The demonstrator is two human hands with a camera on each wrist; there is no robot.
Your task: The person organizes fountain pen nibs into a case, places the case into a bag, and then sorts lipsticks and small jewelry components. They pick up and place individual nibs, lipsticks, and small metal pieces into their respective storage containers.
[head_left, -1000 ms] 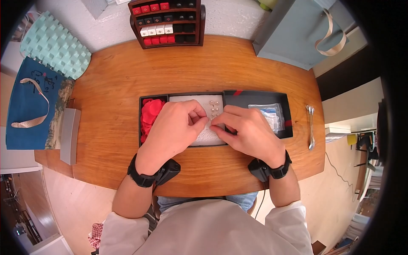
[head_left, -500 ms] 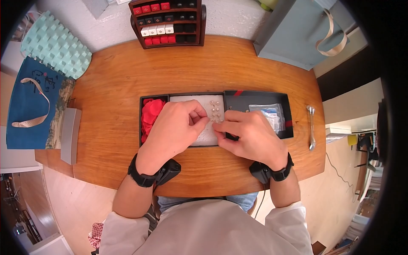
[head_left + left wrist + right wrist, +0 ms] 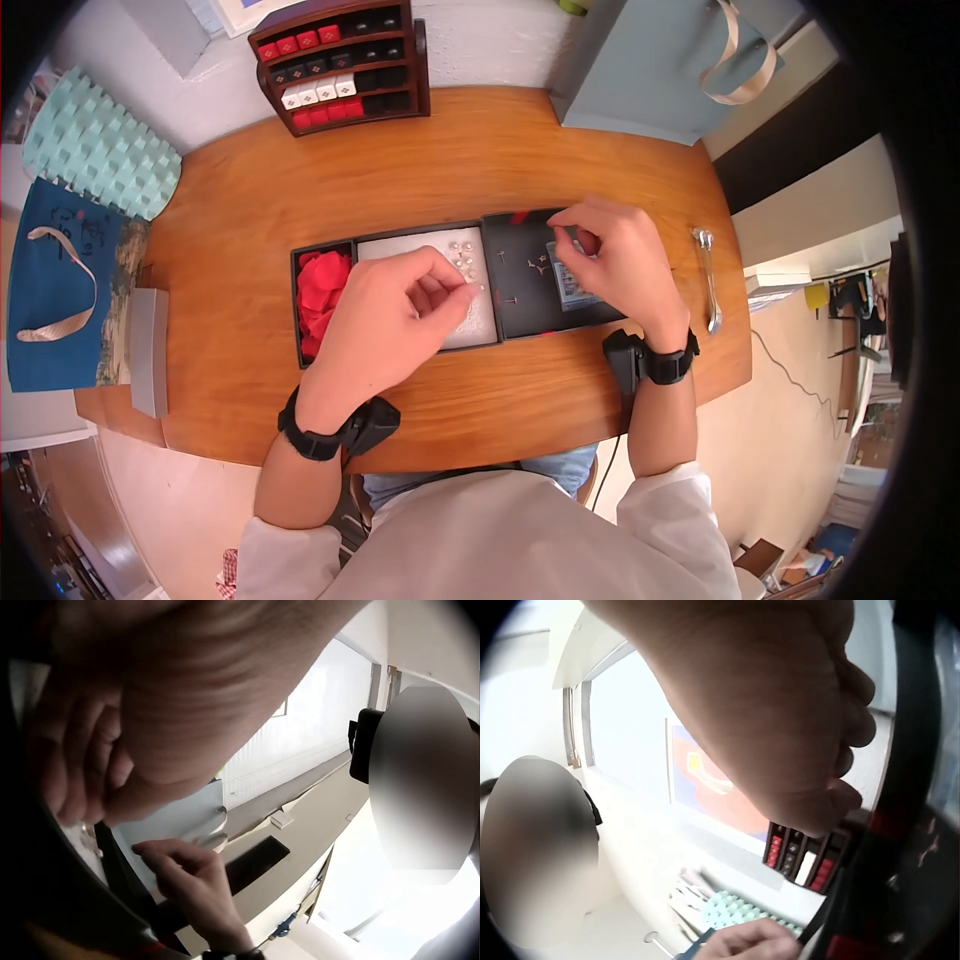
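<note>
A black box (image 3: 400, 354) holds red petals (image 3: 322, 290) on its left and a white foam pad (image 3: 385, 246) beside them, with several pearl earrings (image 3: 468, 247) standing in the foam. My left hand (image 3: 385, 310) is over the pad, thumb and forefinger tips together by the earrings. Whether a small piece is pinched there I cannot tell. Raised over the black tray (image 3: 525, 300) on the right is my right hand (image 3: 615, 260), fingers bent, with nothing seen at its fingertips. Several small metal pieces (image 3: 538, 265) lie in that tray, beside a partly hidden plastic packet (image 3: 570, 285).
Metal tongs (image 3: 709, 280) lie at the table's right. A rack of red, black and white blocks (image 3: 340, 65) stands behind. To the left are a blue bag (image 3: 55, 290), a grey box (image 3: 149, 350) and a mint textured thing (image 3: 105, 145); a grey-blue bag (image 3: 640, 70) is behind right.
My right hand has left the earrings and moved up and right over the tray, uncovering its small pieces. My left hand keeps its pose over the foam. The head view has shifted and tilted.
</note>
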